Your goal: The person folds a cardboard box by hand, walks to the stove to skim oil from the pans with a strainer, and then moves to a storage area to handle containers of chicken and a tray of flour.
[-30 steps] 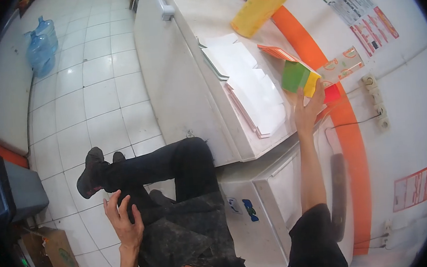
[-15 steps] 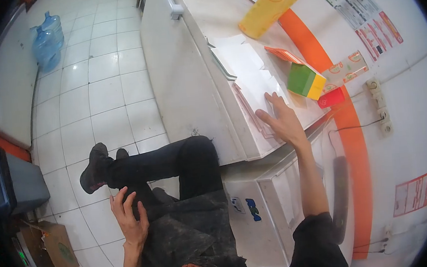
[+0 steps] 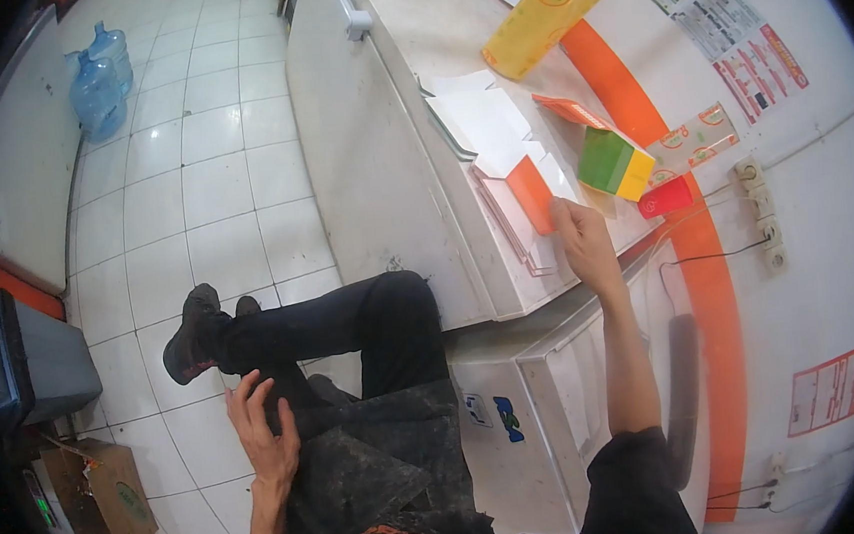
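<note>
My right hand [image 3: 589, 244] pinches the edge of a flat paper box blank [image 3: 531, 195], whose lifted part shows an orange face. That blank is at the near end of a stack of white, flat cartons [image 3: 484, 122] lying on the white chest freezer top [image 3: 433, 26]. Just beyond the hand stands a folded green and yellow box [image 3: 609, 162] with an orange flap. My left hand [image 3: 263, 430] rests over the dark apron on my lap, fingers apart, holding nothing.
A yellow printed plastic roll [image 3: 546, 19], a clear printed roll [image 3: 690, 146] and a red cup [image 3: 664, 198] are near the wall. Power sockets [image 3: 759, 211] are on the wall. On the floor are water jugs [image 3: 98, 97], a grey bin [image 3: 53, 357] and a cardboard box [image 3: 115, 502].
My right hand has closed from spread fingers on the white cartons to a pinch, and an orange face of one blank now shows, lifted. My left hand stays almost still.
</note>
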`<state>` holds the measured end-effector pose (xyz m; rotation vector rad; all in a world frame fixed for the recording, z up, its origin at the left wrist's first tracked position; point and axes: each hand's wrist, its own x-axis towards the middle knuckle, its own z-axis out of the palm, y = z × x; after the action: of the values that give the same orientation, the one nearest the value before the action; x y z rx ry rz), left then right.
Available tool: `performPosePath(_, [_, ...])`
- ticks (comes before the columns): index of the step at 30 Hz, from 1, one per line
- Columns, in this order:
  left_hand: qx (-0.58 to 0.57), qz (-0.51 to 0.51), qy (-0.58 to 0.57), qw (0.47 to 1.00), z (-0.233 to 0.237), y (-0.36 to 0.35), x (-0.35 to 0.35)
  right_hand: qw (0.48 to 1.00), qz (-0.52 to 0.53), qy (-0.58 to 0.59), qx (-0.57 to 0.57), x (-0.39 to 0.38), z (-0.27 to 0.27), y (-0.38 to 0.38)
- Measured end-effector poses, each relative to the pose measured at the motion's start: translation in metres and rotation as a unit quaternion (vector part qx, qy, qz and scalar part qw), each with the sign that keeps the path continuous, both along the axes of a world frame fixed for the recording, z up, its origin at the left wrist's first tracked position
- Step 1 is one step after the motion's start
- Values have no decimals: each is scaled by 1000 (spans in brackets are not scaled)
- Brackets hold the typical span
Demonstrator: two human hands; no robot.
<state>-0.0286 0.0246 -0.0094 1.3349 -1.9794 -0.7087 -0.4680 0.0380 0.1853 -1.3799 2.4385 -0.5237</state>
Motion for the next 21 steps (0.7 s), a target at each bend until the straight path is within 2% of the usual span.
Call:
performPosePath(2, [-3,1,9,1000,1,0,-2,967,8,93,-238,6,-5,-1])
performPosePath(3, [-5,3,17,1000,1,0,-4,967,11,93,-239,3,-2,-3])
performPosePath(5, [-6,7,23,1000,2,0,-4,912,-64,125,-386,-3,5,-2])
performPosePath(6, [-8,7,31,999,3,0,-5,913,-64,123,-384,6,14,1])
performPosePath(8, [5,1,67,998,8,-1,-9,905,-98,205,-359,39,48,8])
performPosePath(10, [22,-7,101,995,21,-3,-18,910,-93,202,-351,80,61,12])
performPosePath(12, [100,-50,242,964,38,-4,-30,916,-56,243,-313,123,55,22])
performPosePath(13, [141,-101,281,944,30,-4,-32,914,65,270,-294,131,46,29])
performPosePath(14, [144,-106,275,945,33,-3,-36,904,183,250,-294,144,35,26])
performPosePath(15, [211,-138,386,887,41,-3,-46,926,214,248,-189,171,29,24])
performPosePath(16, [276,-164,487,812,47,-2,-53,925,281,163,-199,182,9,24])
performPosePath(17, [305,-178,490,797,44,-2,-57,916,309,127,-221,201,-10,22])
performPosePath(18, [321,-180,541,756,37,0,-60,920,320,105,-201,216,-41,27])
performPosePath(20, [350,-142,537,754,35,5,-59,924,349,65,-144,244,-81,40])
performPosePath(21, [379,-114,482,782,36,2,-53,926,357,39,-114,249,-97,47])
